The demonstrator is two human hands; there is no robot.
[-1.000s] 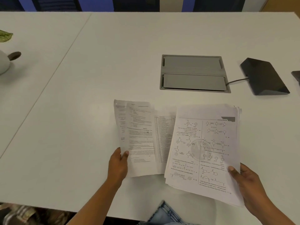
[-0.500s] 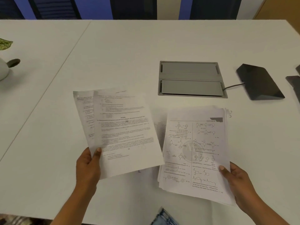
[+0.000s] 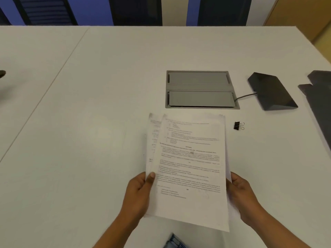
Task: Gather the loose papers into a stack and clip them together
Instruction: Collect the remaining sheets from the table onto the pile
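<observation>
A pile of printed white papers [image 3: 189, 163] sits in front of me above the white table [image 3: 89, 122], the sheets slightly fanned at the left edge. My left hand [image 3: 138, 192] grips the pile's lower left edge, thumb on top. My right hand [image 3: 241, 194] holds the lower right edge, mostly behind the sheets. A small black binder clip [image 3: 238, 125] with silver handles lies on the table to the right of the papers' top corner, apart from them.
A grey cable hatch [image 3: 200, 89] is set into the table beyond the papers. A dark wedge-shaped device [image 3: 272, 93] with a cable lies right of it, and dark flat items [image 3: 320, 101] reach the right edge. A table seam runs diagonally at left.
My left hand has carried its sheets rightward onto the pile in my right hand, so all papers now form one pile. The binder clip has come into view.
</observation>
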